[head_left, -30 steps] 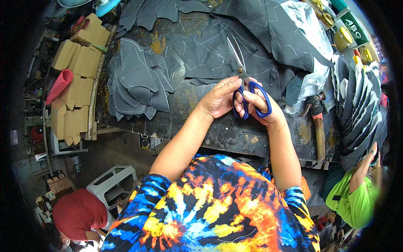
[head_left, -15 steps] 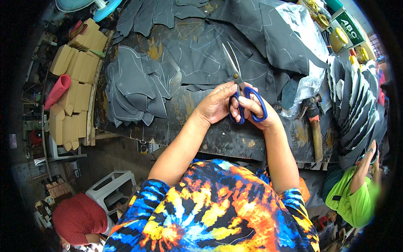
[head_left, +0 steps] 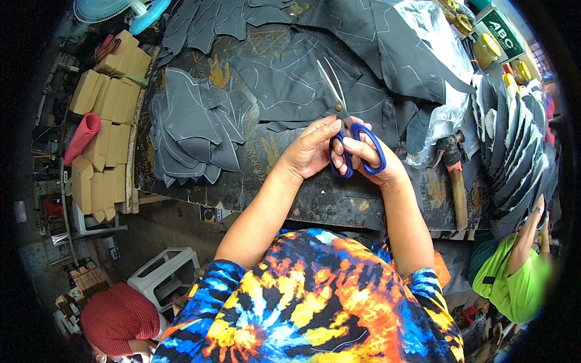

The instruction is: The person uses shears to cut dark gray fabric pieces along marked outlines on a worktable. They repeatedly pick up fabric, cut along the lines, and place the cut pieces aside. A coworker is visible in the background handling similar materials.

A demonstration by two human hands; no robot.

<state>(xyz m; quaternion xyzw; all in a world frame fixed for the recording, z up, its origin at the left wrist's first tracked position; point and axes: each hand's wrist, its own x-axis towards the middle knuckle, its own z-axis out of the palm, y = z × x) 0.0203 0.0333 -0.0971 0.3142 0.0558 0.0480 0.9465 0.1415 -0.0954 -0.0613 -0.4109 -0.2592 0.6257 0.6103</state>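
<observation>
A pair of scissors point(head_left: 340, 110) with blue handles points away from me above the table, its blades slightly apart. My right hand point(head_left: 382, 166) holds it, with the thumb through the right handle loop and fingers curled about the other. Against the left loop, close below the pivot, rests my left hand point(head_left: 304, 152); its thumb presses on the scissors and its other fingers are partly hidden behind. Dark grey sheet material point(head_left: 284, 85) with pale drawn outlines lies beneath and beyond the blades. To the left is a stack of cut grey pieces point(head_left: 190, 124).
A hammer point(head_left: 457, 190) lies at the table's right, near clear plastic wrap point(head_left: 445, 118). Bundled grey pieces point(head_left: 505, 139) stand beyond it, by a person in green point(head_left: 511, 284). Tan block-like pieces point(head_left: 112, 100) line the left, above a white stool point(head_left: 163, 275) and a person in red point(head_left: 118, 317).
The view has shifted slightly. Both hands keep the same hold on the scissors, and the blades stay slightly apart. The person in green has moved an arm a little.
</observation>
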